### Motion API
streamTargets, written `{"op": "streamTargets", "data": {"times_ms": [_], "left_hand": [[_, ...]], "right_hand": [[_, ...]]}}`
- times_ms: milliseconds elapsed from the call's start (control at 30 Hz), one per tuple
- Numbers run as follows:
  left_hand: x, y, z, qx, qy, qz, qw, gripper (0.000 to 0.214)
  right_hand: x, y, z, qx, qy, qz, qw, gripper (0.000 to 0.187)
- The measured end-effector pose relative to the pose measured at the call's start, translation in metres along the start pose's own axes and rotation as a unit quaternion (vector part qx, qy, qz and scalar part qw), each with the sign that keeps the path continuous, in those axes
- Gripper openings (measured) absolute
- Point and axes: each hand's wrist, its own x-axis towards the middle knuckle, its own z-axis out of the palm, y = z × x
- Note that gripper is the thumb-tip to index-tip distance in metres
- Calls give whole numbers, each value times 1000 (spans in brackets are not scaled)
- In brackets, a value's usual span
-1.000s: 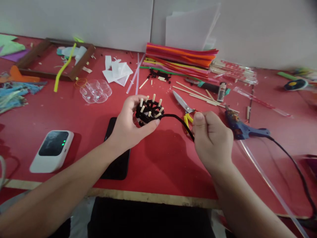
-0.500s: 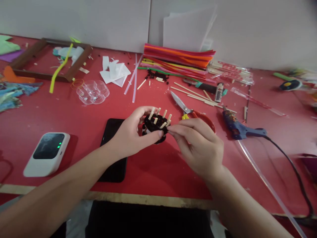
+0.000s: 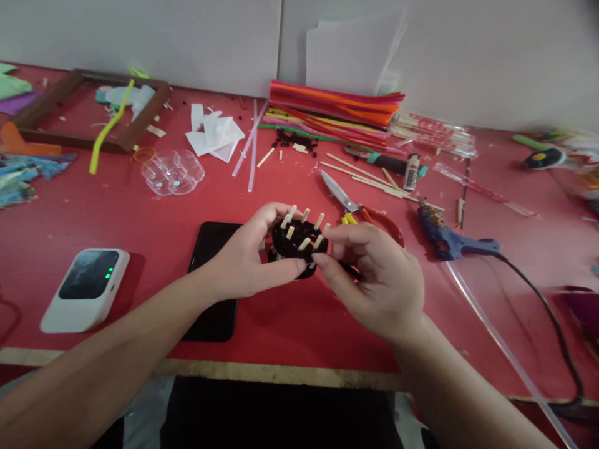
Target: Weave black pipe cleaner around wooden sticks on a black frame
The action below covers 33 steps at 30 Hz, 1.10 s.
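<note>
A small round black craft piece [image 3: 296, 242] has several short pale wooden pegs [image 3: 304, 244] standing up around its top. My left hand [image 3: 248, 255] is wrapped around its left side, the thumb pressed along the near edge. At the right rim, the thumb and index finger of my right hand [image 3: 374, 268] close in by the pegs. A dark strand that looks like black pipe cleaner [image 3: 350, 270] shows beneath those fingers. Part of the piece is hidden behind my fingers. A black phone [image 3: 213, 321] lies under my left wrist, and red-handled scissors [image 3: 344, 194] lie just beyond my right hand.
A blue glue gun [image 3: 442, 234] with its cord is on the right. Thin wooden sticks [image 3: 358, 182] and bundled coloured pipe cleaners [image 3: 334, 103] lie farther back. At left are a white device [image 3: 87, 290], a clear plastic palette [image 3: 173, 171] and a brown frame [image 3: 126, 144].
My right hand's fingers have shifted up and opened slightly around the right rim, near the pegs. The black piece has moved slightly right and turned a little; my left hand still holds it.
</note>
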Motion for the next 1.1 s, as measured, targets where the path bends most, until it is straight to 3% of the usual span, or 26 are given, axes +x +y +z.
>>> {"op": "streamTargets", "data": {"times_ms": [167,300,600,800,1100], "left_hand": [[-1,0,3,-10,5,-20,1000,52],[-1,0,2,-8,6,-27,1000,51],[-2,2,1,-37,-23,-4,999,59],[-5,-2,-4,-47,-34,-4,998,63],[2,-5,-7,-146,19,5,989,66]], "right_hand": [[2,3,-2,9,-25,-64,998,40],[6,1,-4,-18,-21,-100,995,32],[3,1,-5,141,-41,22,989,24],[2,-2,-4,225,-37,63,972,33],[6,-5,-7,200,13,118,972,30]]}}
